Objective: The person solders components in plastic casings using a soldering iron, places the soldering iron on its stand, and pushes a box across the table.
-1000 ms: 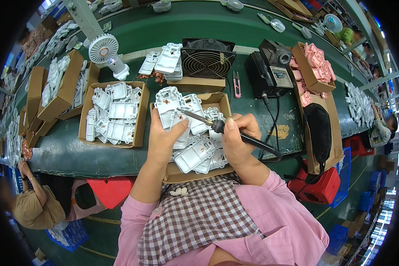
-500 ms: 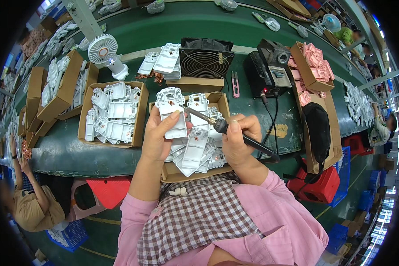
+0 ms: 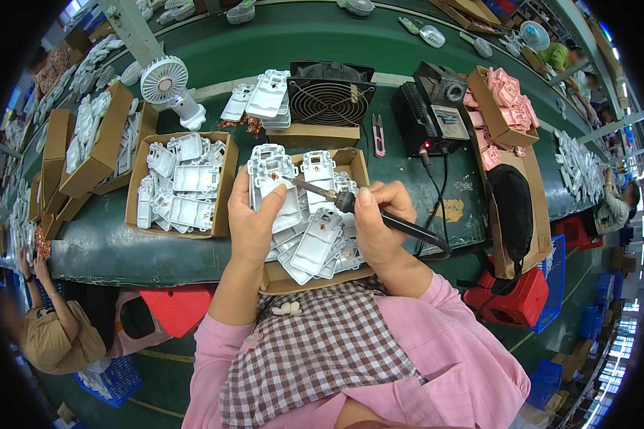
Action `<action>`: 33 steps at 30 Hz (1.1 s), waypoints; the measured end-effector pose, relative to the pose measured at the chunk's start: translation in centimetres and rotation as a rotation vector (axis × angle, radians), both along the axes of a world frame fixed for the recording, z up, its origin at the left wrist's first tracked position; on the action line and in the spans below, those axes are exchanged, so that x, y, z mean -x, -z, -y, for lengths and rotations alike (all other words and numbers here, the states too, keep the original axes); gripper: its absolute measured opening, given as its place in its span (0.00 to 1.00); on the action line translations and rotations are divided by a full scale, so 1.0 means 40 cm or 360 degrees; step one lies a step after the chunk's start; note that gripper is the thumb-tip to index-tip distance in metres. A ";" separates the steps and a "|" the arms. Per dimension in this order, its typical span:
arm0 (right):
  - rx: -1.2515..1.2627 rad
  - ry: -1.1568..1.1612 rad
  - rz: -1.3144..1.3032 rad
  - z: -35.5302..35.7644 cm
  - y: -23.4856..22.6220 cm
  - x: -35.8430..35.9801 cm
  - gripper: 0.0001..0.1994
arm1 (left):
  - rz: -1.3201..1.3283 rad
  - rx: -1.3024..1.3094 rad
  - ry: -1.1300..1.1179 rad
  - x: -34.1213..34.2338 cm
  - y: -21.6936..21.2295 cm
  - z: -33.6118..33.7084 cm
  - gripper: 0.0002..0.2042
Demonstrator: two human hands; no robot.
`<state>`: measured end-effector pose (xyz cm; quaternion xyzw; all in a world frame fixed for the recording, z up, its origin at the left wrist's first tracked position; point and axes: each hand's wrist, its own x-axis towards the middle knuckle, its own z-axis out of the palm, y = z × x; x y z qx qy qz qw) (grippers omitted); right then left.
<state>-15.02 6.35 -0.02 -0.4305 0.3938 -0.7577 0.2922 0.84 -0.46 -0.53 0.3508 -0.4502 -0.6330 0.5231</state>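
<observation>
My left hand (image 3: 254, 223) grips a white plastic casing (image 3: 286, 206), thumb across its face, above an open cardboard box (image 3: 275, 280). Small copper-coloured pieces show near the casing's upper end. In my right hand (image 3: 381, 225) is a soldering iron (image 3: 345, 201) with a black handle, held between thumb and fingers. Its metal tip points left and lies close to the casing's copper-coloured part; whether it touches, I cannot tell. Below my hands, more white casings (image 3: 312, 247) are piled loosely in the box.
Left of my hands stands a second box (image 3: 225, 207) of white casings. A white fan (image 3: 164, 80), a black extractor fan (image 3: 330, 100), pink-handled snips (image 3: 378, 136) and a black soldering station (image 3: 426, 118) stand or lie behind. Pink parts (image 3: 511, 107) fill a box at right. A co-worker (image 3: 61, 325) sits at left.
The casing in my left hand has shifted slightly down and left and looks tilted differently. My right hand and the soldering iron have moved a little left, the tip lower.
</observation>
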 end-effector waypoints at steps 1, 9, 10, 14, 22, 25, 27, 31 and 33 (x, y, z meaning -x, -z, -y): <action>0.0009 -0.0001 -0.0034 0.002 -0.002 0.000 0.08 | 0.0010 0.0013 0.0006 0.000 0.000 0.000 0.15; -0.0071 0.0019 -0.0050 0.008 0.006 0.001 0.09 | 0.0046 0.0035 0.0012 -0.001 -0.001 0.001 0.15; -0.0074 0.0020 -0.0055 0.008 0.008 0.002 0.09 | 0.0034 0.0025 0.0019 -0.001 -0.003 0.000 0.15; -0.0091 0.0018 -0.0057 0.008 0.008 0.002 0.09 | 0.0032 -0.0017 0.0012 -0.001 -0.006 -0.002 0.15; -0.0099 0.0046 -0.0125 0.011 0.007 0.003 0.09 | 0.0017 -0.0020 0.0016 -0.003 -0.002 0.000 0.15; -0.0126 0.0011 -0.0094 0.007 0.007 0.004 0.09 | 0.0036 -0.0018 0.0035 -0.007 0.001 0.002 0.16; -0.0068 -0.0029 0.0023 0.008 0.008 0.003 0.09 | 0.0027 -0.0024 0.0042 -0.006 0.000 0.000 0.17; -0.0067 -0.0083 0.0140 0.006 0.005 0.004 0.09 | 0.0040 -0.0010 0.0069 -0.009 0.009 0.001 0.18; -0.0090 -0.0090 0.0140 0.004 0.006 0.005 0.09 | 0.0018 -0.0003 0.0072 -0.007 0.008 -0.001 0.18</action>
